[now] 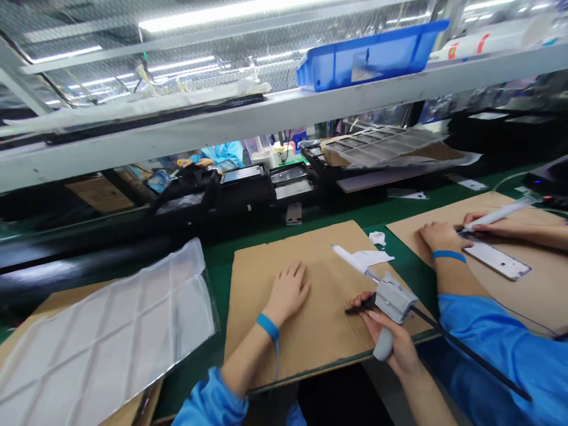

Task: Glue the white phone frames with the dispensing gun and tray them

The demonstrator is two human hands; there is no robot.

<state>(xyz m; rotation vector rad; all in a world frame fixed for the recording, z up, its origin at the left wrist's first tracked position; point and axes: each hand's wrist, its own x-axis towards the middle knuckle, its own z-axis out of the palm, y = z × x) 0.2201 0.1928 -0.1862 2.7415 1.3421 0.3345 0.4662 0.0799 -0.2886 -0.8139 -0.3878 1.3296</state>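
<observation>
My left hand [288,294] lies on the brown cardboard sheet [319,337], palm down with fingers stretched out, holding nothing. A blue band goes round its wrist. My right hand [397,340] is wrapped round the handle of a grey caulking gun [394,297] above the sheet's right front part. Its black trigger and grey grip show beside my fingers, and a black rod sticks out behind. From the front of the gun a white cartridge [348,257] points to the far left, with a blue tip. A white paper [375,258] lies beside the cartridge.
On the right, a co-worker's hands [444,236] hold a white tube near a white phone panel [499,259]. Left lies a translucent compartment tray [133,319] on cardboard. Overhead, a shelf carries a blue bin [377,56]. Dark trays [242,192] line the back, with a small panel [293,213] before them.
</observation>
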